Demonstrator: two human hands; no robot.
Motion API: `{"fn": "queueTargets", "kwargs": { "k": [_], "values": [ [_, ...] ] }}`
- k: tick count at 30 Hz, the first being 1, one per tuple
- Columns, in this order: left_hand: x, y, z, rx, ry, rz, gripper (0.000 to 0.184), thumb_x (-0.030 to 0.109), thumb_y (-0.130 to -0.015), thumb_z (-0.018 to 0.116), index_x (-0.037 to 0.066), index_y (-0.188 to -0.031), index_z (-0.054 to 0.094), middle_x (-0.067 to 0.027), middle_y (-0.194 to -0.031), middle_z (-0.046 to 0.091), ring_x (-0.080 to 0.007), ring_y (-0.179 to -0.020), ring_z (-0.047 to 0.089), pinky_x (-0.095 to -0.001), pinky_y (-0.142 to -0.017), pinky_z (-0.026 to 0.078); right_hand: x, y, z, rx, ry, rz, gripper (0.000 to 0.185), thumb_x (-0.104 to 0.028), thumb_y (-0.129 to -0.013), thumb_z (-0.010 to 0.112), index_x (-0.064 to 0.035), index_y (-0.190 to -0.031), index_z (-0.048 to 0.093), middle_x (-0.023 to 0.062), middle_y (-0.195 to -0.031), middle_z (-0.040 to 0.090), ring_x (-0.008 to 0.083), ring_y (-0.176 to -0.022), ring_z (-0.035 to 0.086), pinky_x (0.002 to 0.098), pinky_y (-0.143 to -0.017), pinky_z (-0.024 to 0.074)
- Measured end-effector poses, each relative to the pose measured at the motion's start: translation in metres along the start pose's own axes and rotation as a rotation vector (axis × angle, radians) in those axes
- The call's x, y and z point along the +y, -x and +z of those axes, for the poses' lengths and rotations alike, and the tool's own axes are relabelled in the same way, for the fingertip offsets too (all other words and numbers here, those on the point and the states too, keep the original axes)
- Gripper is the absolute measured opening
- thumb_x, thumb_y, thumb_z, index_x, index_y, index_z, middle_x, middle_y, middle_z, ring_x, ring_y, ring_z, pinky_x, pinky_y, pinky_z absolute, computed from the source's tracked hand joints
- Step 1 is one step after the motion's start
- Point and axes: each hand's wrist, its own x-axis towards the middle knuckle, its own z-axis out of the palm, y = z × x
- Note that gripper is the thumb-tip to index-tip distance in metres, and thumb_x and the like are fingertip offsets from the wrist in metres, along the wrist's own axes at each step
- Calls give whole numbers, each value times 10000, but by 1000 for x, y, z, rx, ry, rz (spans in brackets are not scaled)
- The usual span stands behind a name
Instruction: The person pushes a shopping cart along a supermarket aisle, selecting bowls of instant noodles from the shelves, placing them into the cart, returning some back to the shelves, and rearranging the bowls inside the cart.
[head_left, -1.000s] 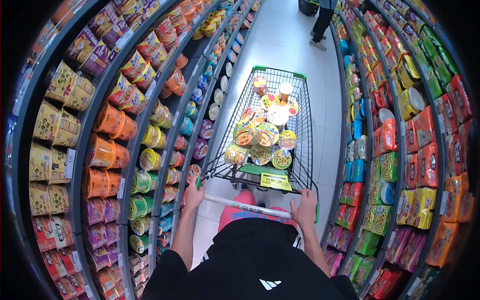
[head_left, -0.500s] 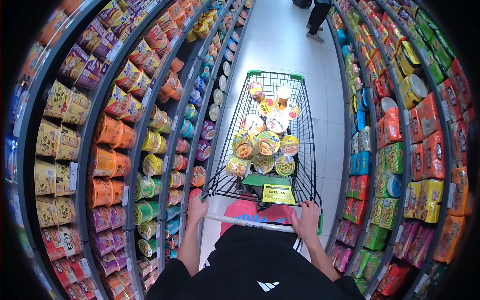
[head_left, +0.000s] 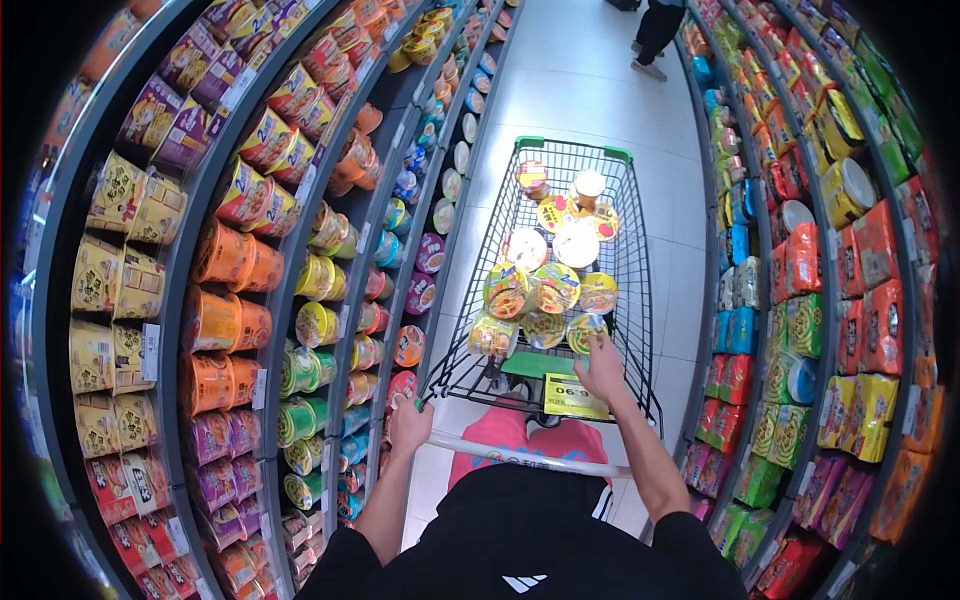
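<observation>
A shopping cart (head_left: 645, 300) of dark wire mesh with green corner pieces stands in front of me. My left hand (head_left: 410, 425) is wrapped round the left end of its pale handle (head_left: 530, 460). My right hand (head_left: 598, 372) is off the handle, over the near right part of the basket, thumb apart from the fingers. Its fingertips overlap the lower edge of a green-rimmed instant noodle cup (head_left: 581, 331); I cannot tell whether they touch it. Several other noodle cups (head_left: 557, 287) lie in the basket. A yellow price sign (head_left: 573, 396) hangs at the near end, beside a green flap (head_left: 535, 368).
Shelves of noodle cups and tubs (head_left: 232, 320) line the left side. On the right are shelves of bagged noodles (head_left: 880, 260). A person in dark trousers (head_left: 657, 32) stands farther along the pale tiled floor (head_left: 560, 70).
My right hand has let go of the handle and moved forward and left over the basket, to the nearest cups. The left hand stays on the handle. The view has shifted slightly.
</observation>
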Motion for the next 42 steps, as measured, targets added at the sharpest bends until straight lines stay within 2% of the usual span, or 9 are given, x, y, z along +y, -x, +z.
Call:
{"fn": "queueTargets", "kwargs": {
  "k": [6, 10, 14, 20, 26, 29, 33, 37, 42],
  "values": [
    [-9, 3, 0, -6, 84, 27, 348, 337, -941, 674, 0, -988, 751, -310, -911, 739, -516, -910, 726, -610, -862, 555, 43, -53, 42, -139, 3, 192, 888, -237, -862, 841, -16, -1591, 386, 281, -1546, 432, 510, -1305, 605, 543, -1076, 544],
    [-13, 6, 1, 151, 113, 127, 317, 294, -935, 678, -19, -943, 728, -313, -864, 714, -522, -889, 712, -607, -819, 545, 117, -92, 105, -533, -76, 212, 740, -304, -848, 823, 28, -1468, 593, 315, -1427, 651, 461, -1324, 648, 485, -1101, 538],
    [-18, 6, -3, 153, 149, 119, 291, 267, -925, 673, -22, -919, 707, -304, -852, 707, -500, -866, 716, -592, -781, 551, 106, -117, 104, -506, -22, 293, 501, -289, -895, 759, 98, -1211, 723, 331, -1164, 769, 455, -1162, 739, 494, -1018, 571],
    [-14, 4, -16, 93, 154, -9, 279, 277, -907, 704, 10, -974, 750, -267, -912, 740, -477, -875, 729, -560, -789, 570, 115, -166, 141, -243, 281, 222, 944, -308, -830, 880, -38, -1599, 402, 300, -1655, 368, 519, -1450, 491, 551, -1179, 471],
    [-13, 4, -19, 82, 112, -65, 287, 277, -899, 716, 21, -1016, 770, -259, -925, 758, -462, -885, 745, -541, -801, 581, 101, -186, 174, -169, 405, 359, 1169, -484, -786, 909, -116, -1716, 305, 214, -1809, 159, 452, -1624, 292, 701, -1224, 347],
    [-18, 1, -17, 71, 150, -49, 277, 272, -896, 716, 25, -1011, 769, -241, -892, 756, -448, -850, 744, -540, -786, 576, 90, -190, 169, -306, 398, 469, 1185, -595, -909, 767, -33, -1752, 153, 221, -1840, 87, 437, -1679, 164, 734, -1251, 233],
    [-21, -4, -16, 93, 144, -19, 271, 272, -889, 728, 19, -982, 756, -229, -846, 745, -436, -825, 741, -527, -768, 569, 119, -202, 198, -48, 343, 441, 1151, -567, -949, 763, -99, -1772, 108, 231, -1843, 27, 446, -1686, 122, 731, -1229, 270],
    [-20, -2, -16, 105, 147, -24, 255, 259, -884, 734, 21, -972, 750, -226, -854, 746, -433, -838, 741, -524, -773, 567, 135, -217, 192, -96, 571, 405, 935, -407, -1023, 735, -329, -1772, 181, 280, -1822, 65, 487, -1657, 179, 691, -1179, 364],
    [-21, -3, -16, 81, 147, -41, 257, 260, -884, 737, 24, -982, 750, -227, -885, 753, -437, -862, 743, -524, -791, 572, 128, -229, 165, -68, 637, 401, 931, -378, -987, 754, -230, -1752, 244, 266, -1580, 409, 445, -1400, 483, 578, -1053, 470]
  ]
}}
